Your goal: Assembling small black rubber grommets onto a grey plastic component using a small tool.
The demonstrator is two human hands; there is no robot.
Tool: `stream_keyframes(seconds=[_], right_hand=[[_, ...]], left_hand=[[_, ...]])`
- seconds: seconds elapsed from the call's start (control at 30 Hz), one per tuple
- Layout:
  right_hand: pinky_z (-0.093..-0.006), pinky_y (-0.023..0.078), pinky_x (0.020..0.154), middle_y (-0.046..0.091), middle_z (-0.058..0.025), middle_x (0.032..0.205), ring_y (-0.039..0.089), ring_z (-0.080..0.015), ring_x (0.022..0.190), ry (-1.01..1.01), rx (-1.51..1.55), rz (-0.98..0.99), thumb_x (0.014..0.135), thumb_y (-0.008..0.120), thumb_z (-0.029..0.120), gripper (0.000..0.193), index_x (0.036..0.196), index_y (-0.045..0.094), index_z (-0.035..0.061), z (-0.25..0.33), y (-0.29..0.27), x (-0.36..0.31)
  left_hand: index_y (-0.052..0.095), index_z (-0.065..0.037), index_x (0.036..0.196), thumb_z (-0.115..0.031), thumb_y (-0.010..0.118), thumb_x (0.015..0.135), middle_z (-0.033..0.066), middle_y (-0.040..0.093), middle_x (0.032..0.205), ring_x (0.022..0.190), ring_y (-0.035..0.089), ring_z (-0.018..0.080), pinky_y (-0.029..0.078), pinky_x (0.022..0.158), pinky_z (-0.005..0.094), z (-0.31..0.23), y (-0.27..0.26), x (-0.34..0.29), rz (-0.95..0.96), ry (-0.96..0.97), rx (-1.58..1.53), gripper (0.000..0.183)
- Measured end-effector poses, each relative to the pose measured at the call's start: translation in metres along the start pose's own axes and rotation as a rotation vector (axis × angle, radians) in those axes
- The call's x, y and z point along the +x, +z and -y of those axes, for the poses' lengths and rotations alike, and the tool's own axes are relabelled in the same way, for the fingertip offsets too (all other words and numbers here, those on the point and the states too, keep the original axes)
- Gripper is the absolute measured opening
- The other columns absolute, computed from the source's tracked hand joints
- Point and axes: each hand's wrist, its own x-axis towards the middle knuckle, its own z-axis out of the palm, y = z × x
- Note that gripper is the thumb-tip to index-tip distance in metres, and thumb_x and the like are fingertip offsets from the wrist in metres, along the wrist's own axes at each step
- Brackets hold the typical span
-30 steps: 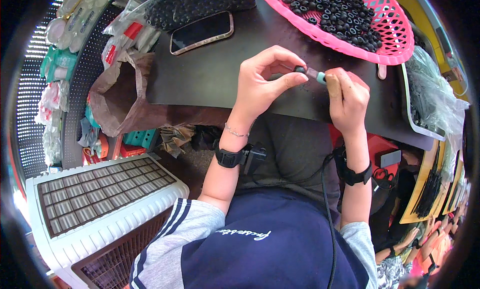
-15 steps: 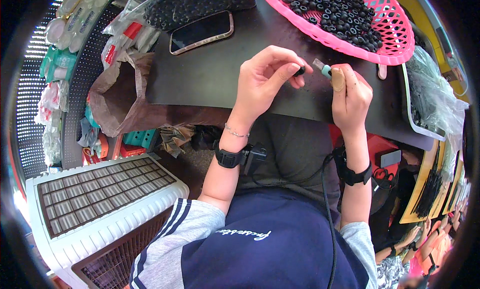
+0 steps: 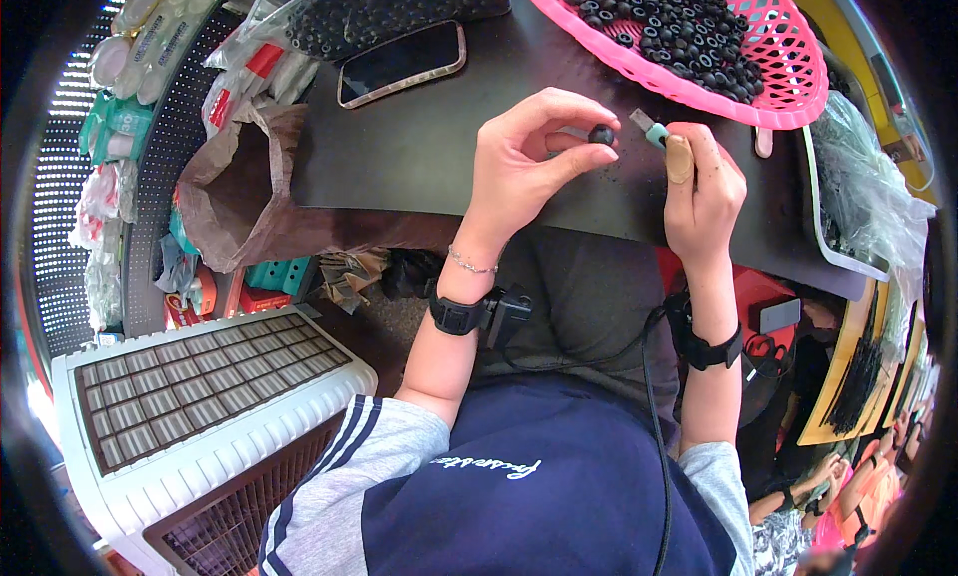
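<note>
Between the thumb and fingertips of my left hand (image 3: 519, 167) is a small round black piece (image 3: 601, 135), with my hand closed on it. My right hand (image 3: 705, 192) is wrapped round a small knife (image 3: 655, 134) with a teal handle and a short flat blade. A tan bandage covers one finger of that hand. The blade tip points up and left, a little apart from the black piece. Both hands are above the near part of the dark table (image 3: 399, 162). Beyond them stands a pink plastic basket (image 3: 639, 73) heaped with similar black pieces (image 3: 689, 39).
A phone (image 3: 404, 65) lies at the far left, beside a clear bag of black pieces (image 3: 399, 15). An open brown bag (image 3: 225, 192) hangs by the table's left edge. Clear plastic (image 3: 868, 167) covers a tray at the right. A white slatted appliance (image 3: 215, 386) stands lower left.
My left fingers have straightened, and the black piece now shows more plainly at their tips. My right hand and the knife have shifted slightly right, widening the gap.
</note>
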Motion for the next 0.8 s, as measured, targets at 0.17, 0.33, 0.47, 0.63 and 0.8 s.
stream_keyframes(seconds=[0.17, 0.33, 0.47, 0.63, 0.8], right_hand=[[-0.034, 0.044, 0.054, 0.06, -0.0125, 0.071, 0.059, -0.0289, 0.059, 0.037, 0.031, -0.005, 0.092, 0.061, 0.01, 0.008, 0.091, 0.06, 0.0019, 0.0005, 0.0013, -0.0017], [-0.0322, 0.046, 0.056, 0.061, -0.0123, 0.073, 0.061, -0.0269, 0.061, -0.003, 0.039, -0.039, 0.089, 0.063, 0.008, 0.008, 0.092, 0.06, 0.0007, 0.0036, 0.0013, 0.0017], [-0.0319, 0.048, 0.059, 0.063, -0.0115, 0.075, 0.063, -0.0269, 0.064, -0.075, 0.091, -0.027, 0.083, 0.067, 0.006, 0.01, 0.089, 0.062, 0.0004, 0.0021, -0.0022, 0.0019], [-0.0349, 0.05, 0.064, 0.064, -0.0111, 0.077, 0.064, -0.0289, 0.07, -0.16, 0.101, -0.023, 0.074, 0.072, 0.005, 0.016, 0.087, 0.064, 0.0013, -0.0021, -0.002, 0.0017], [-0.035, 0.05, 0.065, 0.065, -0.0107, 0.078, 0.065, -0.0286, 0.071, -0.215, 0.12, 0.018, 0.07, 0.073, 0.004, 0.02, 0.088, 0.064, 0.0019, -0.0013, -0.0025, 0.0022]], left_hand=[[0.061, 0.003, 0.105, 0.002, 0.065, 0.088, 0.017, 0.065, 0.104, 0.086, 0.067, 0.0204, 0.058, 0.077, 0.0303, -0.0001, 0.0002, 0.0009, 0.01, -0.001, -0.063, 0.017], [0.058, 0.003, 0.104, 0.004, 0.066, 0.086, 0.0179, 0.065, 0.103, 0.085, 0.067, 0.0216, 0.058, 0.077, 0.0316, -0.002, 0.0021, -0.0009, -0.036, -0.052, -0.171, 0.02], [0.056, 0.004, 0.107, 0.007, 0.068, 0.083, 0.018, 0.066, 0.104, 0.088, 0.068, 0.0229, 0.058, 0.078, 0.0325, 0.0003, 0.0022, -0.0005, -0.049, -0.023, -0.123, 0.027], [0.058, 0.006, 0.108, 0.008, 0.071, 0.08, 0.0171, 0.066, 0.105, 0.091, 0.068, 0.0225, 0.058, 0.082, 0.0325, -0.0012, 0.0005, -0.0014, -0.023, -0.071, -0.11, 0.031], [0.062, 0.006, 0.104, 0.009, 0.072, 0.079, 0.0123, 0.066, 0.103, 0.092, 0.067, 0.0167, 0.059, 0.081, 0.0289, 0.0007, -0.0002, -0.0012, -0.024, -0.027, -0.106, 0.027]])
